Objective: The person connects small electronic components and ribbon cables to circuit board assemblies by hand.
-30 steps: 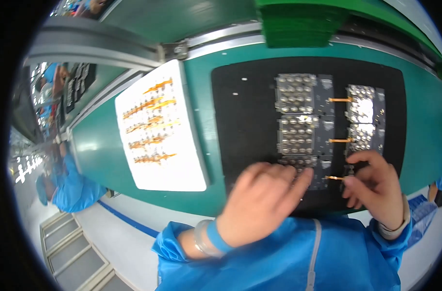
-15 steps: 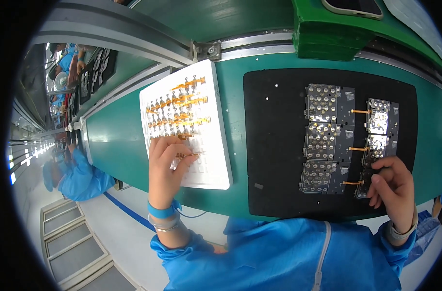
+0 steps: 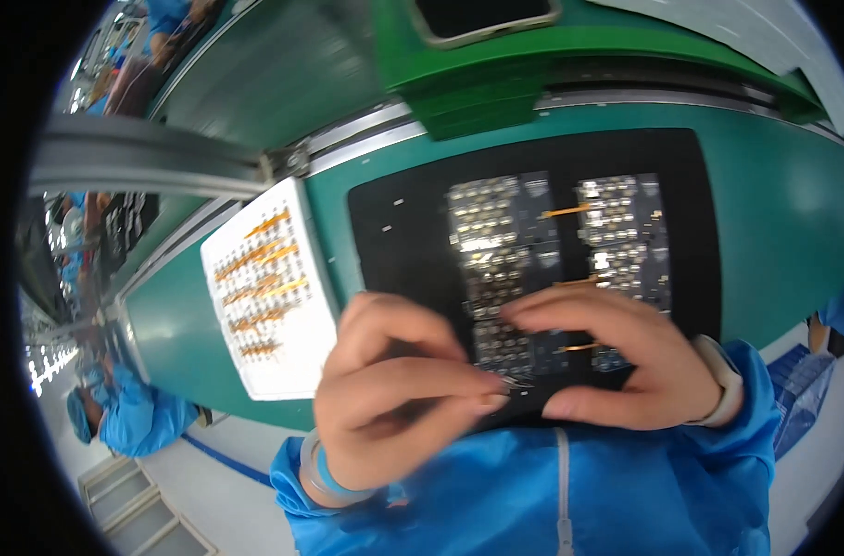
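Observation:
My left hand (image 3: 394, 389) is closed in a pinch over the near left edge of the black mat (image 3: 399, 269). Between its thumb and forefinger is a small flex cable (image 3: 515, 382), blurred and mostly covered by the fingers. To its right, my right hand (image 3: 635, 357) is open, thumb and fingers apart, hovering over the near part of the circuit boards. The boards lie in two columns, a left column (image 3: 487, 222) and a right column (image 3: 617, 208), dotted with round metallic spots. Orange flex strips (image 3: 568, 211) stretch between the columns.
Left of the mat, a white tray (image 3: 306, 343) holds rows of orange flex cables (image 3: 269, 250). A green stand (image 3: 478, 93) at the back carries a phone (image 3: 482, 14). A metal frame bar (image 3: 144, 157) crosses the far left. A person in blue (image 3: 153, 408) sits at lower left.
My left hand has left the tray and moved right to the boards, carrying the small flex cable. My right hand has shifted left and its fingers have spread. The whole view has turned rightward.

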{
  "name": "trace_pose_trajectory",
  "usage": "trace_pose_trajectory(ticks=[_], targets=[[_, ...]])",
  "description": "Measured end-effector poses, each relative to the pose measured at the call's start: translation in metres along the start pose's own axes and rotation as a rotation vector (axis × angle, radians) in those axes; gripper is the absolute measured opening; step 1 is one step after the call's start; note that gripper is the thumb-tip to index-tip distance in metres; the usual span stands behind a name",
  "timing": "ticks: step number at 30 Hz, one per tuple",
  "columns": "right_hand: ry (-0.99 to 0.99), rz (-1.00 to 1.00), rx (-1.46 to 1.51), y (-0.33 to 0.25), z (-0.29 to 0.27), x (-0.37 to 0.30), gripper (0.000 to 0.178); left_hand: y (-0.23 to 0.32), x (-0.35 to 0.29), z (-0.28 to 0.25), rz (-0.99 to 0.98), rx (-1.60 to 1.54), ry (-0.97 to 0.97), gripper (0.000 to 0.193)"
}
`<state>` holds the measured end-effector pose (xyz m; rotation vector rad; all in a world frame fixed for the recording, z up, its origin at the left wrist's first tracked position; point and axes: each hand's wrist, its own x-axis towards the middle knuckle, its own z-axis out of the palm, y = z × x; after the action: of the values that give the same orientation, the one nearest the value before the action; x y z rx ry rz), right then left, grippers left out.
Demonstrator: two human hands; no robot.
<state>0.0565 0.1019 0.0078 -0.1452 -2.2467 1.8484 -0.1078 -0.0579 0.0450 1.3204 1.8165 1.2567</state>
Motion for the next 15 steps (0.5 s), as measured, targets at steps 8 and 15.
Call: trace_pose_trajectory(ticks=[8,15], targets=[[0.078,0.299,0.753,0.001,-0.037,-0.023,0.014,0.01,0.051,0.06,0.039,-0.248,-0.02,0.012],[0.08,0.414,0.616,0.004,-0.081,-0.028,0.01,0.006,0.089,0.077,0.304,0.079,-0.109,0.018]])
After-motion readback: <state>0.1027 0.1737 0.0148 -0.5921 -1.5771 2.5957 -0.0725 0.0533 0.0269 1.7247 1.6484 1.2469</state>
